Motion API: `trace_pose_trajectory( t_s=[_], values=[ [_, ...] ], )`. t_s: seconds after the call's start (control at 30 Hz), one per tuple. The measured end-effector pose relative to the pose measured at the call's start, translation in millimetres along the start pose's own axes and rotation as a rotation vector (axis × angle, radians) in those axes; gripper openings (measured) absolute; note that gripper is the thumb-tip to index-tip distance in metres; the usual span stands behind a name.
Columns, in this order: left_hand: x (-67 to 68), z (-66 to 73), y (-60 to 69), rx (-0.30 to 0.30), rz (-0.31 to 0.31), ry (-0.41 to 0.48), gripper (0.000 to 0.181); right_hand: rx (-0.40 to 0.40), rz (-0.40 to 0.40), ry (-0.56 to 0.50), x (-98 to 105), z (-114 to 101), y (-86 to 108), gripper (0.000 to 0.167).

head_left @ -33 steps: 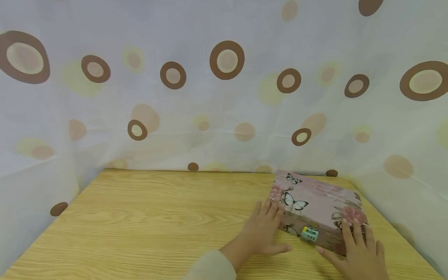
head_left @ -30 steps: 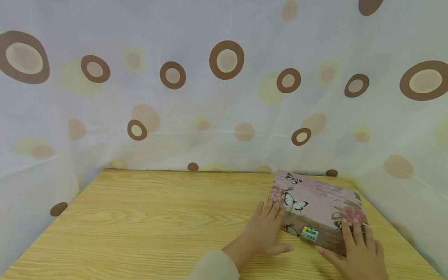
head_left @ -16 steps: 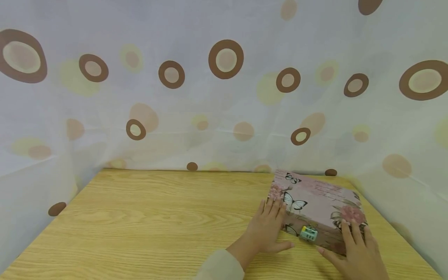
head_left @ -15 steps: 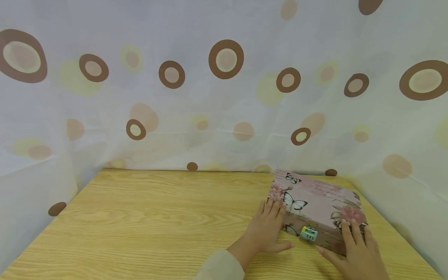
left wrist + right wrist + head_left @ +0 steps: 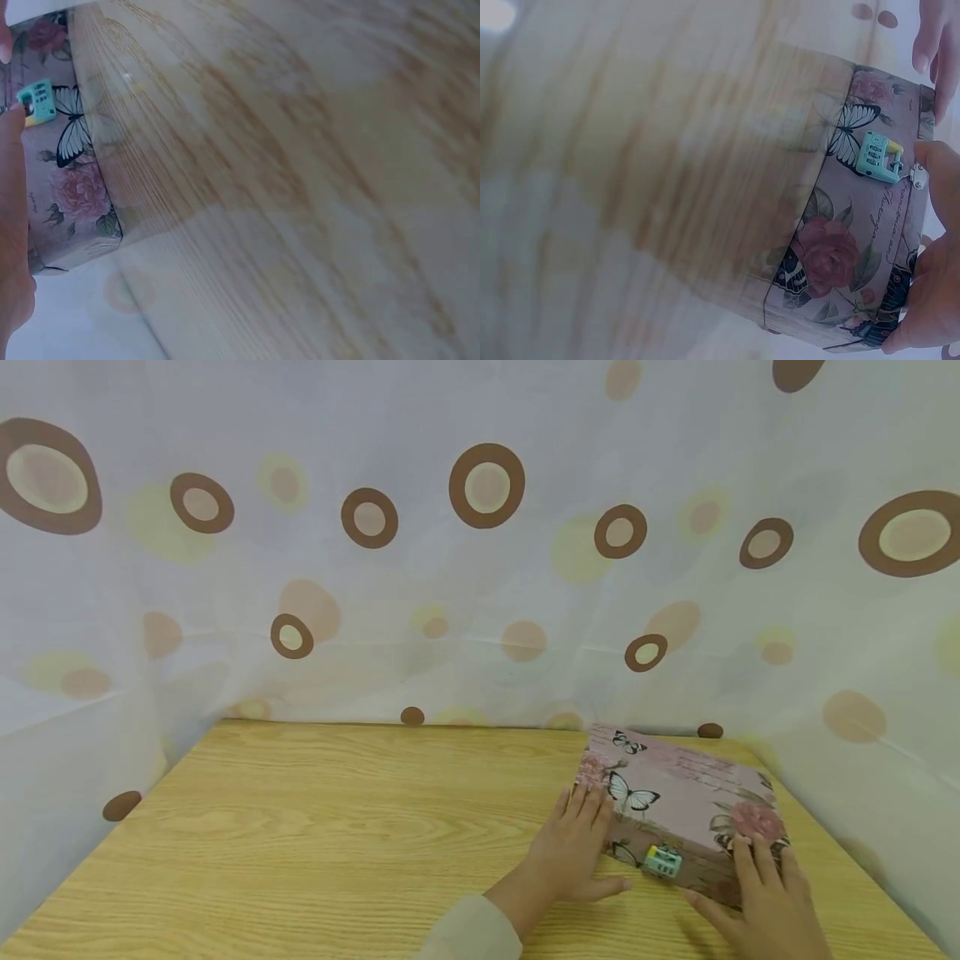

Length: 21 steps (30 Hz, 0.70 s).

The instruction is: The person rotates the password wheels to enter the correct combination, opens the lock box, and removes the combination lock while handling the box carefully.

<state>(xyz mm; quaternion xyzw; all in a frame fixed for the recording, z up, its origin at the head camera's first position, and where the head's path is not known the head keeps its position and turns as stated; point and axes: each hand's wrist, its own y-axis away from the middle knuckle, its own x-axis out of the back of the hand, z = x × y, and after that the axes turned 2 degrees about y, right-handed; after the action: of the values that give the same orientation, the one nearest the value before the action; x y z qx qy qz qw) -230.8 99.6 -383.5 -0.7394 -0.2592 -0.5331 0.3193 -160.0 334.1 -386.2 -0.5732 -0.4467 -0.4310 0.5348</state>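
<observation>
Touching edges of the box (image 5: 686, 793), hands (image 5: 567, 852) (image 5: 776, 897) have wide tabletop (image 5: 337, 843) leftward.

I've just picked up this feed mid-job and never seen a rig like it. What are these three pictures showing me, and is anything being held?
There's no machine here, just a person's bare left hand and right hand. The wide picture comes from a camera on the head, looking forward and down. The other two come from cameras on the wrists, so the scene looks steeply tilted there.

On the wooden table, towards the right, sits a pink box printed with flowers and butterflies. A small turquoise combination lock is at its front. Behind stands a spotted sheet.

Both hands touch the box near its front corners, one each side. Their fingers look fairly straight, so they seem to rest on it rather than grip it.
</observation>
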Motion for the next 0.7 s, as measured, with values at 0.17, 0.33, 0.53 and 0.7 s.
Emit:
trace_pose_trajectory(
  t_s=[0.17, 0.33, 0.53, 0.7],
  values=[
    [-0.2, 0.2, 0.4, 0.0, -0.015, -0.017, 0.091, 0.003, 0.021, -0.001, -4.5, 0.6, 0.4, 0.1],
    [1.1, 0.1, 1.4, 0.007, -0.027, -0.004, 0.091, 0.015, 0.042, -0.009, -5.4, -0.6, 0.7, 0.101],
    [3.3, -1.5, 3.8, 0.014, -0.04, 0.003, 0.091, 0.023, 0.046, -0.013, -4.4, -4.4, 0.3, 0.101],
    [3.3, -4.3, 7.2, 0.01, -0.035, 0.01, 0.091, 0.019, 0.022, -0.03, -3.0, -8.2, 0.6, 0.102]
  ],
)
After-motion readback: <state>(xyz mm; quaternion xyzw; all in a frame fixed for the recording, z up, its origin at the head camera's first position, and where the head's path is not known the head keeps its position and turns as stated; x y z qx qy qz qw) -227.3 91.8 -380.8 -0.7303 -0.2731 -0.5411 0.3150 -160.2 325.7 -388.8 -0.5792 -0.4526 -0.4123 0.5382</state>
